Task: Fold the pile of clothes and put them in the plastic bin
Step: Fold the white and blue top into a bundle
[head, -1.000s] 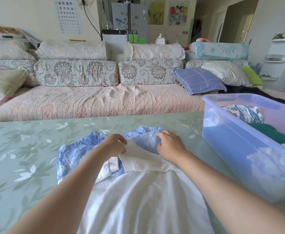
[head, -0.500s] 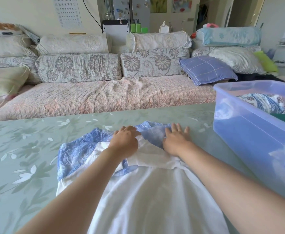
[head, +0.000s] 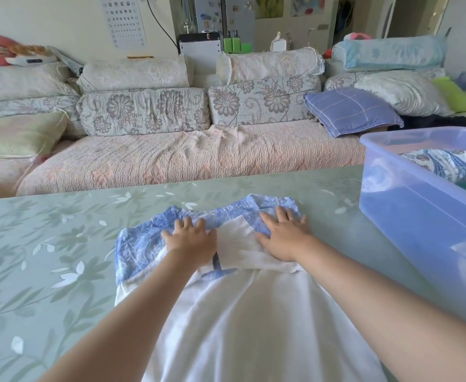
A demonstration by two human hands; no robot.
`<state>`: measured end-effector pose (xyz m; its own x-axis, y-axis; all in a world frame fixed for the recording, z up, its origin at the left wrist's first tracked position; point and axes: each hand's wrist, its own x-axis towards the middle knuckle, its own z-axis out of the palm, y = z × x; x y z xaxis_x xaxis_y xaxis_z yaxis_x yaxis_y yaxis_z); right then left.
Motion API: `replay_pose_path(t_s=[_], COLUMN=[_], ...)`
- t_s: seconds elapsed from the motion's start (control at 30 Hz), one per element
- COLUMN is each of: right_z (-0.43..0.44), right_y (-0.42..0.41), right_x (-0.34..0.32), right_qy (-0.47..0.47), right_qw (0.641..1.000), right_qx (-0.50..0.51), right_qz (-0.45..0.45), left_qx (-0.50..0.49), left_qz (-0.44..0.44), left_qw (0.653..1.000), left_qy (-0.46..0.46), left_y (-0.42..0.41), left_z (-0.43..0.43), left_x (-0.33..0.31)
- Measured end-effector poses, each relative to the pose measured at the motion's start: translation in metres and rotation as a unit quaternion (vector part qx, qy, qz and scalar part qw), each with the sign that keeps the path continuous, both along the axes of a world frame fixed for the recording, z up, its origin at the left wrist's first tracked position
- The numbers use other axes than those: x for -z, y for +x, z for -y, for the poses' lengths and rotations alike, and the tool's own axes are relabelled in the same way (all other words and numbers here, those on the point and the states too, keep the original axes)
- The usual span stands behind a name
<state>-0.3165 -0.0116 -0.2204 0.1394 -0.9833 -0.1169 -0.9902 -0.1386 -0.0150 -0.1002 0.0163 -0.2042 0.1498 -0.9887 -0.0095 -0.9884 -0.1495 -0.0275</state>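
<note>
Both palms flat, fingers spread: left hand (head: 191, 242) and right hand (head: 282, 238) press the white-and-blue patterned cloth garment (head: 242, 271) onto the green floral table (head: 47, 244).

Bright, soft daylight fills the room, strongest at the far right. Shadows are faint. The plastic bin (head: 419, 216) shows pale glare patches. Wide-angle distortion bends the edges; far background slightly soft.
</note>
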Motion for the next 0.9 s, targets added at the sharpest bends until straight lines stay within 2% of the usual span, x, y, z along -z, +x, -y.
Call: replay_pose_path(t_s=[0.1, 0.17, 0.23, 0.33, 0.53, 0.77, 0.9], right_z=[-0.006, -0.012, -0.021, -0.025, -0.016, 0.004, 0.011], right_y=[0.01, 0.022, 0.034, 0.045, 0.046, 0.048, 0.048], right_x=[-0.008, -0.011, -0.008, 0.001, 0.008, 0.007, 0.004], right_qy=[-0.02, -0.011, 0.018, 0.046, 0.041, 0.035, 0.055], right_qw=[0.998, 0.99, 0.98, 0.98, 0.991, 0.994, 0.992], right_qx=[-0.057, -0.126, -0.18, -0.185, -0.128, -0.105, -0.108], right_qz=[0.026, 0.067, 0.082, 0.064, 0.028, 0.019, 0.02], left_qx=[-0.101, -0.068, -0.033, -0.026, 0.012, 0.022, 0.025], left_qz=[-0.003, -0.021, -0.048, -0.075, -0.063, -0.077, -0.147], left_qw=[0.989, 0.981, 0.977, 0.979, 0.992, 0.993, 0.988], left_qy=[0.107, 0.181, 0.203, 0.189, 0.106, 0.087, 0.032], left_y=[0.027, 0.05, 0.069, 0.067, 0.059, 0.06, 0.066], left_z=[-0.004, 0.001, 0.011, -0.007, -0.01, 0.019, 0.02], left_x=[-0.004, 0.007, 0.027, 0.017, 0.017, 0.02, 0.018])
